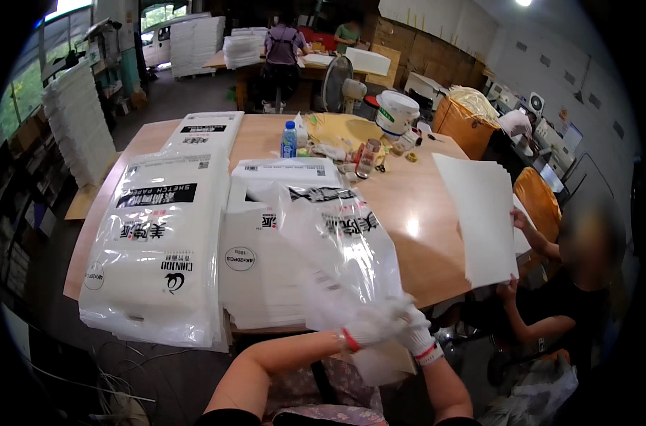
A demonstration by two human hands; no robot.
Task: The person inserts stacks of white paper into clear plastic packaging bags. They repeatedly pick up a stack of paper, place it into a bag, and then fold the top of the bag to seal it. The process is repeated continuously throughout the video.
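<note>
Both my hands wear white knit gloves with red cuffs and meet at the table's near edge. My left hand point(376, 318) and my right hand point(413, 331) are closed on the near end of a clear printed plastic bag point(358, 245), somewhat blurred. The bag slants up and away over the table, with white sheet material showing through. Below my hands hangs a pale flap point(380, 366); I cannot tell whether it is paper or plastic. Left of the bag lies a stack of white paper packs point(262, 284). Farther left is a pile of glossy printed packs point(152, 248).
On the wooden table point(426, 234) stand a blue-labelled bottle point(288, 140), a glass jar point(367, 157), tape rolls point(410, 157) and a white bucket point(397, 112). At right, a co-worker's hands hold white sheets point(475, 213). A fan point(337, 84) stands behind the table.
</note>
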